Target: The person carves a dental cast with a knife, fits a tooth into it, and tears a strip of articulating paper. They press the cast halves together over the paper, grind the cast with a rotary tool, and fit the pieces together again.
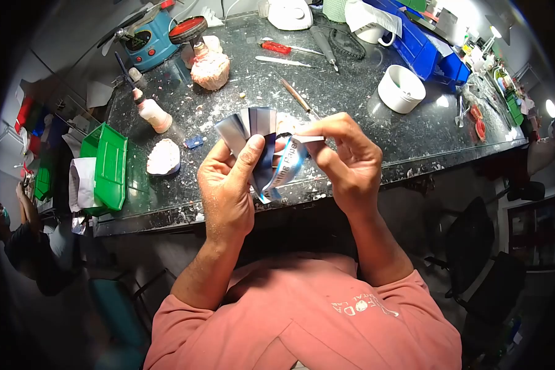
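Note:
My left hand (227, 185) is closed around a booklet of articulating paper (290, 161), its thumb pressed across the strips. Grey and dark blue strips fan out above that thumb, and the blue-and-white cover bends away to the right with part of the word "Paper" readable. At the cover's right end, my right hand (349, 161) pinches its edge between thumb and fingers. Both hands are over the bench's front edge. Behind the booklet, partly hidden, lies a pale object I cannot make out. A slim tool with a brown handle (295, 94) lies just beyond the hands.
Dusty debris covers the dark bench (259, 68). Left are a plaster cast (163, 156), a squeeze bottle (152, 114) and a green bin (111, 166). Behind stand a pink-and-white model (210, 71) and blue machine (151, 40). Right is a white round container (401, 89). Another person (31, 246) is far left.

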Demonstrator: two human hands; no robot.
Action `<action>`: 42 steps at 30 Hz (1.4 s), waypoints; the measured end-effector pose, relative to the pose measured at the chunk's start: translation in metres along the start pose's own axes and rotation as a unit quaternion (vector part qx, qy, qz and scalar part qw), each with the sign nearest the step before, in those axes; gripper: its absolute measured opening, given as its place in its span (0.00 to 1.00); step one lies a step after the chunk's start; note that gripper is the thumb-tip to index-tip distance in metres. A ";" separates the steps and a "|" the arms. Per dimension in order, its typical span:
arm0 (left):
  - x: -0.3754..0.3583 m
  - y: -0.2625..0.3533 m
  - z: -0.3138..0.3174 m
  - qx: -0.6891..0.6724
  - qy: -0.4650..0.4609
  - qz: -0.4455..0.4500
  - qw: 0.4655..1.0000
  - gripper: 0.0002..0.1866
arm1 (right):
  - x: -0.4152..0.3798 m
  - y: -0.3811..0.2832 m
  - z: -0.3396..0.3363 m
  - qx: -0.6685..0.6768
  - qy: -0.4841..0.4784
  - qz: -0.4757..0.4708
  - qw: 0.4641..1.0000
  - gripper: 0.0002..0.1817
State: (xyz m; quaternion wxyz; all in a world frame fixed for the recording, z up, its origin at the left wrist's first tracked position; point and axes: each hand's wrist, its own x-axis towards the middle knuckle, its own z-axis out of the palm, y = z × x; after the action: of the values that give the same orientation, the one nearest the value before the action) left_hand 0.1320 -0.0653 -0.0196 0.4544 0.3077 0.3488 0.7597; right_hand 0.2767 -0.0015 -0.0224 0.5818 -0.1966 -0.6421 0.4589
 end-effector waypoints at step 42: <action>0.001 -0.005 -0.006 0.080 -0.013 0.021 0.997 0.12 | 0.006 0.007 0.002 -0.013 -0.051 0.041 0.998 0.10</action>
State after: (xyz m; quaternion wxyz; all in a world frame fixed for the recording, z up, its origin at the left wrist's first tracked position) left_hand 0.1288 -0.0639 -0.0271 0.4167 0.3597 0.3958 0.7351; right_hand 0.2711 0.0065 -0.0245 0.5261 -0.2064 -0.6683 0.4837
